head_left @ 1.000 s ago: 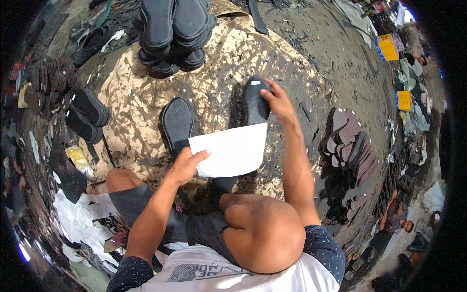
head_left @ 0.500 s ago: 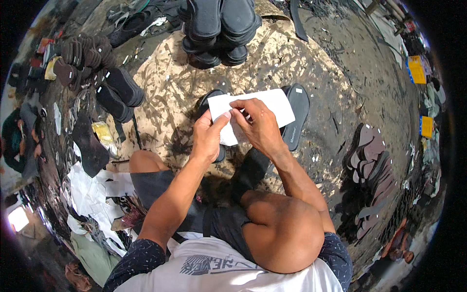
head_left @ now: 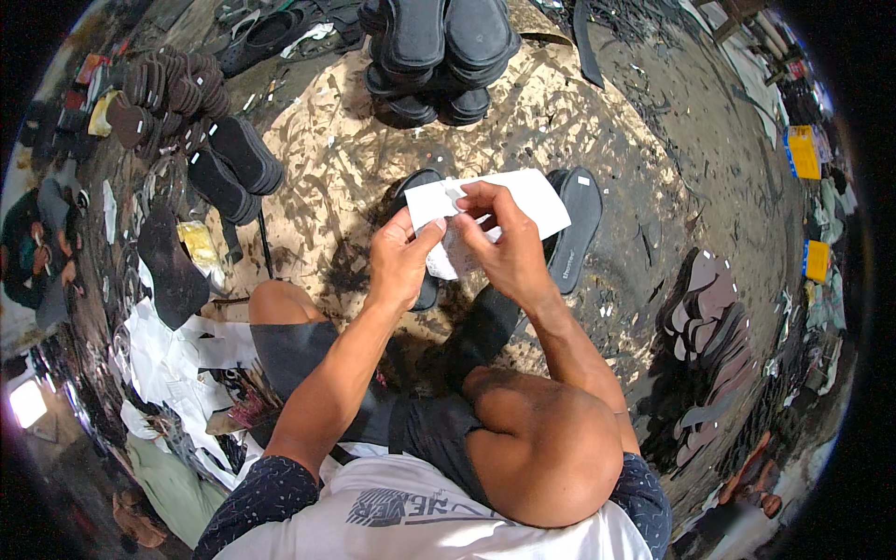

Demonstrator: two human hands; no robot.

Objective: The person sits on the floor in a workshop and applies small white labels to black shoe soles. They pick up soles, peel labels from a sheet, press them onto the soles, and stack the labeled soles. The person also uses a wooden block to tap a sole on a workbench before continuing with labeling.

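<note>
My left hand (head_left: 399, 261) grips the left side of a white paper sheet (head_left: 534, 198), thumb on top. At the sheet's upper left, the bent fingers of my right hand (head_left: 509, 245) close on a small whitish piece (head_left: 455, 189) that looks like a sticker. The sheet's lower part bends down between my hands. Beneath it lie two dark soles: the left sole (head_left: 426, 295) is mostly covered by the paper and my left hand, while the right sole (head_left: 581, 229) shows a small white label near its top.
Stacked black soles (head_left: 411, 42) stand at the far middle of the stained board (head_left: 327, 121). Brown soles (head_left: 149, 84) and black soles (head_left: 245, 154) lie at left, above white scraps (head_left: 168, 359). A row of greyish soles (head_left: 714, 289) and yellow boxes (head_left: 803, 152) are at right.
My right fingers have lifted slightly off the sheet and moved a little right, and a small pale piece now shows at their tips. My left hand keeps its grip on the paper.
</note>
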